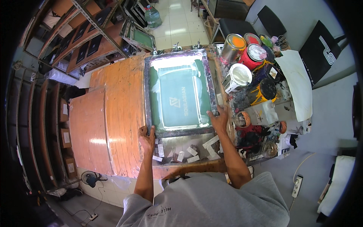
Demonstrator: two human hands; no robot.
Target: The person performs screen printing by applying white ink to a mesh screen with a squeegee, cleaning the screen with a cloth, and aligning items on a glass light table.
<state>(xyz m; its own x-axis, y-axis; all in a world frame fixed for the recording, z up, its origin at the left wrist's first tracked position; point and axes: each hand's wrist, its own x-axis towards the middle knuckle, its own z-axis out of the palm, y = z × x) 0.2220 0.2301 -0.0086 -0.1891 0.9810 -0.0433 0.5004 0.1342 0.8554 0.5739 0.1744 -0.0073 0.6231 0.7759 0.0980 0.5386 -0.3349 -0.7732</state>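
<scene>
A screen printing frame (148, 90) with green mesh lies over the workbench. Pale lettering and a logo show in the mesh, ringed by tape strips, with a bright glare across its far end. My left hand (146, 137) is closed on the frame's near left corner, thumb against the rim. On the right side rail, near the front, my right hand (219, 119) grips with its thumb on top. Hinge clamps (176, 47) stand at the frame's far edge. Pieces of whitish tape (192, 151) lie on the shiny surface just in front of the frame.
Paint cans, including an open white pail (239, 77) and an orange-topped tin (234, 47), crowd the stained right side. The wooden table (123, 109) extends left. Racks (39, 125) line the left wall. A power strip (297, 186) hangs right; a fan (90, 178) stands lower left.
</scene>
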